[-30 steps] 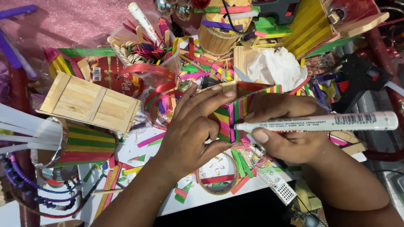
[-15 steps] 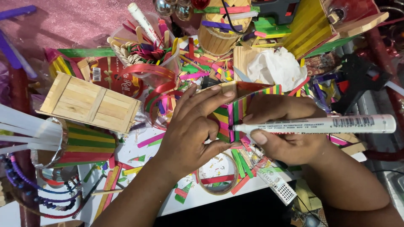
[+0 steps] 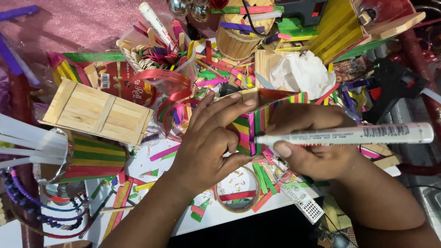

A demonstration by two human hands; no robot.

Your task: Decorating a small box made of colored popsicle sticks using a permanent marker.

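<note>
Head view: the left hand [image 3: 209, 144] curls around the left side of a striped stick box [image 3: 257, 121] at the table's middle, fingers spread over its top edge. The right hand [image 3: 312, 144] grips a white marker [image 3: 344, 134], its tip touching the box's near corner. A plain wooden crate [image 3: 98, 111] lies to the left.

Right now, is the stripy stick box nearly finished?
Its striped walls look built: the colourful stick box stands with green, pink and yellow sticks joined. In hand: the left hand steadies it while the right hand holds a white marker with its tip at the box's edge. What is left is hard to tell; its top is open, and loose coloured sticks lie scattered behind.
</note>
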